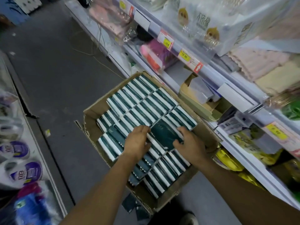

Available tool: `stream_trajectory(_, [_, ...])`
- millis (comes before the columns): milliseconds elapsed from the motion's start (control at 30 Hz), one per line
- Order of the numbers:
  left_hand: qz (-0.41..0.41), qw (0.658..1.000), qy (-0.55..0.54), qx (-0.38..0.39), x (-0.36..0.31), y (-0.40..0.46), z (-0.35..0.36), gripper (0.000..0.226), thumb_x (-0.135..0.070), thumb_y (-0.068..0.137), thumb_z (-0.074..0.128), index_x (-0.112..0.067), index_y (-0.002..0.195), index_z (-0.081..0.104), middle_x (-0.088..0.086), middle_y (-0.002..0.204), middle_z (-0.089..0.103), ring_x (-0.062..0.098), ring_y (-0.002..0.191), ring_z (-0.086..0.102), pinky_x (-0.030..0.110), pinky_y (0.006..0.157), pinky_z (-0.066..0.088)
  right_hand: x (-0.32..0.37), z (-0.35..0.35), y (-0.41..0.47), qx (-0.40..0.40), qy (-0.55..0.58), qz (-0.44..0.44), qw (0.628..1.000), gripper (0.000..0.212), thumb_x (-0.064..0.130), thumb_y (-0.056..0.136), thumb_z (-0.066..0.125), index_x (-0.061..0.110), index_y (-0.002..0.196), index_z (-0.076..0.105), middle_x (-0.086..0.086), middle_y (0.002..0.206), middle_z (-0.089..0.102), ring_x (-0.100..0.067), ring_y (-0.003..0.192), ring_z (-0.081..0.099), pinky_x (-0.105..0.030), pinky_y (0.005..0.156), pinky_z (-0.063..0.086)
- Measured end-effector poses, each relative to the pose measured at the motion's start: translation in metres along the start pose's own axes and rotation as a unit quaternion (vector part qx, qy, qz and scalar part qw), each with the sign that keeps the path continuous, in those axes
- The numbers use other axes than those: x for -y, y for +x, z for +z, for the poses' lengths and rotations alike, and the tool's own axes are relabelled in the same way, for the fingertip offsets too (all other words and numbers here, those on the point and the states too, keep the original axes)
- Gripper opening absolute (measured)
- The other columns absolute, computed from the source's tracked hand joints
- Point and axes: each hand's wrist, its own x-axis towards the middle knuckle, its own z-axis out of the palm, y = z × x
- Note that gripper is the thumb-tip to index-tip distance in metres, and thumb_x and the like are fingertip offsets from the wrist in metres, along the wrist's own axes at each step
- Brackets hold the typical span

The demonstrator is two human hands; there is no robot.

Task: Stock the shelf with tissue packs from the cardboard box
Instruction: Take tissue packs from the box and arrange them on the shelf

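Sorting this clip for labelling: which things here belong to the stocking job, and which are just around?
Job: cardboard box, green tissue packs, left hand, right hand, shelf.
Around: yellow price tag, folded towels, toilet rolls.
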Motion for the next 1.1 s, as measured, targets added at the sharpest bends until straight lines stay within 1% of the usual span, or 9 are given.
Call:
stream_trajectory(100, [0.132, 0.984, 0.121, 0.002, -0.007, 0.008, 0.004, 0.053, -0.006, 0.080, 0.064, -0.022, 0.130, 0.055, -0.001, 0.130, 0.054, 0.023, 0.122, 0.048, 0.037, 0.097, 0.036, -0.011, -0.012, 0.000, -0.028, 0.078, 0.043, 0.996, 0.035, 0.025, 0.095, 0.054, 0.024, 0.130, 0.049, 0.004, 0.076, 0.060, -0.013, 0.059, 0.055, -0.027, 0.050, 0.037])
stream_trajectory(300, [0.173, 0.956, 0.233, 0.052, -0.017, 0.028, 0.006, 0.049, -0.012, 0.090, 0.055, -0.024, 0.137, 0.050, 0.000, 0.129, 0.052, 0.025, 0.121, 0.046, 0.038, 0.095, 0.035, -0.032, -0.025, -0.006, -0.096, 0.152, 0.112, 0.977, 0.039, 0.031, 0.086, 0.056, 0.027, 0.125, 0.055, -0.001, 0.092, 0.065, -0.027, 0.081, 0.062, -0.042, 0.070, 0.055])
stream_trajectory(433, [0.267, 0.889, 0.362, 0.085, -0.025, 0.031, 0.008, 0.040, -0.007, 0.096, 0.051, -0.012, 0.136, 0.048, 0.009, 0.126, 0.056, 0.029, 0.114, 0.051, 0.042, 0.102, 0.036, -0.040, -0.030, -0.014, -0.105, 0.218, 0.131, 0.961, 0.035, 0.030, 0.083, 0.056, 0.027, 0.117, 0.059, 0.005, 0.086, 0.067, -0.021, 0.079, 0.063, -0.045, 0.075, 0.055])
stream_trajectory(567, [0.277, 0.856, 0.421, 0.119, -0.029, 0.034, 0.003, 0.037, -0.009, 0.097, 0.053, -0.012, 0.134, 0.052, 0.010, 0.134, 0.054, 0.028, 0.124, 0.046, 0.043, 0.109, 0.031, -0.040, -0.036, -0.022, -0.113, 0.274, 0.119, 0.948, 0.030, 0.008, 0.089, 0.057, 0.014, 0.118, 0.061, -0.001, 0.078, 0.063, -0.005, 0.061, 0.056, -0.024, 0.059, 0.048])
stream_trajectory(667, [0.248, 0.883, 0.381, 0.113, -0.039, 0.027, -0.013, 0.038, -0.015, 0.098, 0.048, -0.015, 0.136, 0.050, 0.007, 0.138, 0.050, 0.026, 0.128, 0.041, 0.039, 0.108, 0.029, -0.037, -0.049, -0.032, -0.130, 0.294, 0.100, 0.941, 0.022, 0.002, 0.089, 0.056, 0.014, 0.107, 0.061, -0.001, 0.069, 0.054, 0.002, 0.049, 0.048, -0.014, 0.049, 0.040])
stream_trajectory(800, [0.198, 0.939, 0.270, 0.077, -0.053, 0.004, -0.042, 0.035, -0.028, 0.092, 0.057, -0.021, 0.126, 0.052, -0.001, 0.128, 0.055, 0.021, 0.123, 0.049, 0.037, 0.115, 0.019, -0.033, -0.080, -0.049, -0.152, 0.282, 0.078, 0.944, 0.029, 0.010, 0.091, 0.058, 0.019, 0.118, 0.056, -0.002, 0.080, 0.058, 0.004, 0.060, 0.052, -0.017, 0.059, 0.043])
stream_trajectory(933, [0.103, 0.992, 0.078, 0.015, -0.084, -0.025, -0.074, 0.017, -0.029, 0.091, 0.056, -0.026, 0.106, 0.048, -0.007, 0.087, 0.061, 0.017, 0.084, 0.056, 0.041, 0.118, 0.021, -0.026, -0.114, -0.075, -0.192, 0.275, 0.024, 0.942, 0.037, 0.012, 0.089, 0.061, 0.029, 0.120, 0.051, -0.002, 0.099, 0.062, -0.008, 0.076, 0.056, -0.032, 0.073, 0.050])
stream_trajectory(1033, [0.045, 0.993, -0.093, -0.052, -0.111, -0.050, -0.098, 0.022, -0.030, 0.094, 0.057, -0.026, 0.115, 0.054, -0.003, 0.089, 0.065, 0.019, 0.080, 0.059, 0.038, 0.089, 0.049, -0.016, -0.142, -0.100, -0.225, 0.289, -0.016, 0.930, 0.039, 0.012, 0.088, 0.061, 0.031, 0.121, 0.054, 0.005, 0.099, 0.062, -0.009, 0.070, 0.053, -0.034, 0.072, 0.049])
stream_trajectory(1100, [0.024, 0.978, -0.193, -0.077, -0.130, -0.066, -0.113, 0.030, -0.028, 0.096, 0.056, -0.028, 0.126, 0.051, -0.001, 0.099, 0.066, 0.021, 0.087, 0.063, 0.037, 0.074, 0.053, -0.007, -0.163, -0.120, -0.246, 0.298, -0.042, 0.922, 0.037, 0.009, 0.089, 0.059, 0.033, 0.118, 0.057, 0.001, 0.087, 0.060, -0.011, 0.063, 0.050, -0.032, 0.066, 0.046])
